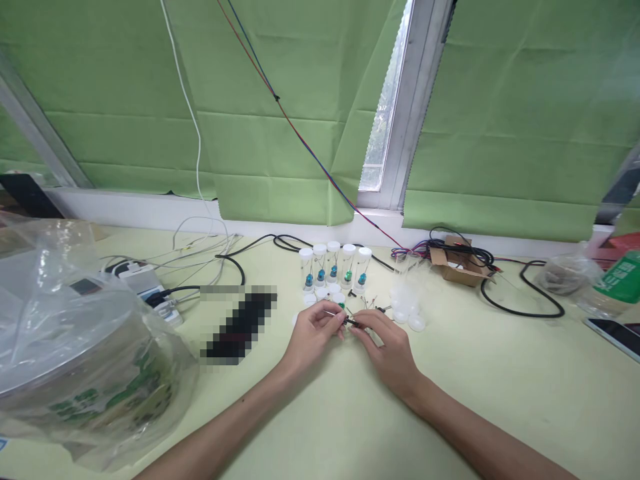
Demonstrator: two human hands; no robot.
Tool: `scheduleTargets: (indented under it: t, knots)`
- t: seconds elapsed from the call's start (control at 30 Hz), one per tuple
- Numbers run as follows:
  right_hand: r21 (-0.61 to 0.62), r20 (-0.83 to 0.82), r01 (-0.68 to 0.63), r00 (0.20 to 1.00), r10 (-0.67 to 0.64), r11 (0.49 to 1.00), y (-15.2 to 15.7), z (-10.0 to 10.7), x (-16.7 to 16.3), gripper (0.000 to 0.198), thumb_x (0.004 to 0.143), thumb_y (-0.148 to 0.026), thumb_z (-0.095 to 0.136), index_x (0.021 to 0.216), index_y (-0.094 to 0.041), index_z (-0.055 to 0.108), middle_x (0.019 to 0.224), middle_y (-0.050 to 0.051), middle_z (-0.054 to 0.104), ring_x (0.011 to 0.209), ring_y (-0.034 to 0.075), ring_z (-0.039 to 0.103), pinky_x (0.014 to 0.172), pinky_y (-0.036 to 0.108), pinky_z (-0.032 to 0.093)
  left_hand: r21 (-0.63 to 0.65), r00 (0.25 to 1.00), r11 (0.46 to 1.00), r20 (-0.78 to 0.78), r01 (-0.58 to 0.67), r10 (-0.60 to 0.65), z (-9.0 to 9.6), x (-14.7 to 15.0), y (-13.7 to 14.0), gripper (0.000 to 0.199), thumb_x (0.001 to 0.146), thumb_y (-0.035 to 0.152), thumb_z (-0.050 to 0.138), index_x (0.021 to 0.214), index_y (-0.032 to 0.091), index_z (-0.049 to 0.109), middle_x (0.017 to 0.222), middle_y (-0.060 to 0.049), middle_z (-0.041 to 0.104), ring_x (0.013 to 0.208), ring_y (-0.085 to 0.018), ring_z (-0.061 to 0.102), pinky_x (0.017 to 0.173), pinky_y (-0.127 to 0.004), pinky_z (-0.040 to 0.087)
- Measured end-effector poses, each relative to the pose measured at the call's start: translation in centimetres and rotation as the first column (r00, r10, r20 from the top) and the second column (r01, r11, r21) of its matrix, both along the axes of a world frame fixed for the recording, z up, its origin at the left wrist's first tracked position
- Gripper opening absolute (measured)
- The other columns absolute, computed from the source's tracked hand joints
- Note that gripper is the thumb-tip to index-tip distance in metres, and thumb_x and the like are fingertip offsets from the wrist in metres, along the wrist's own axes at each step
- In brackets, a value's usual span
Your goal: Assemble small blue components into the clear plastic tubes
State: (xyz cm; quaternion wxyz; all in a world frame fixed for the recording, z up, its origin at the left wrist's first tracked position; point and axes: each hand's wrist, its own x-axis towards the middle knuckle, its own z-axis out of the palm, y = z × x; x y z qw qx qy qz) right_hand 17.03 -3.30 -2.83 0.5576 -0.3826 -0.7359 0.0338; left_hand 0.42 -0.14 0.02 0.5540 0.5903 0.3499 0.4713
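One small black part (353, 323), long axis running crosswise: right hand (387, 339) pinches its right end, left hand (316, 329) curls nearly closed at the other (hold unclear).

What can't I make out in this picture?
All in the head view:
Small dark part: tiny, partly covered by the fingers of the left hand and right hand.
Dark object on the table: pixelated over.
Phone: cut off by the right edge.
Large tub: cut off by the left edge.
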Motion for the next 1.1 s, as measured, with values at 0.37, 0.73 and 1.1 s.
scheduleTargets:
  t: [0.37,0.73,1.1]
  knots:
    - [-0.092,-0.104,-0.002,0.995,-0.007,0.996,-0.06,0.0,0.01,0.009,0.091,-0.018,0.058,0.098,-0.021,0.064,0.088,0.007,0.064,0.079,0.019,0.064,0.069,0.032,0.057,0.005,1.0,1.0,0.018,-0.008,0.008,-0.01,0.03,-0.09,0.021,0.077,0.036,0.072,0.084,0.017,0.064,0.07,-0.001,0.065,0.063,-0.015,0.062,0.069,-0.028,0.05]
    - [-0.064,-0.068,0.014,0.998,-0.018,0.998,-0.28,0.38,0.0,0.007,0.091,-0.02,0.059,0.097,-0.021,0.061,0.086,0.006,0.064,0.078,0.019,0.063,0.069,0.033,0.055,-0.051,0.999,0.999,0.051,-0.008,0.011,-0.04,0.24,-0.39,0.021,0.076,0.036,0.073,0.083,0.018,0.066,0.065,-0.001,0.066,0.063,-0.015,0.062,0.073,-0.029,0.048]
    - [-0.217,-0.199,-0.059,0.98,0.015,0.974,-0.11,-0.07,-0.08,0.01,0.093,-0.027,0.055,0.091,-0.019,0.061,0.076,0.003,0.066,0.063,0.016,0.065,0.061,0.028,0.057,0.018,0.999,0.999,0.007,0.032,-0.032,-0.01,0.13,-0.6,0.016,0.081,0.032,0.069,0.085,0.019,0.062,0.069,0.001,0.063,0.066,-0.014,0.062,0.072,-0.027,0.049]
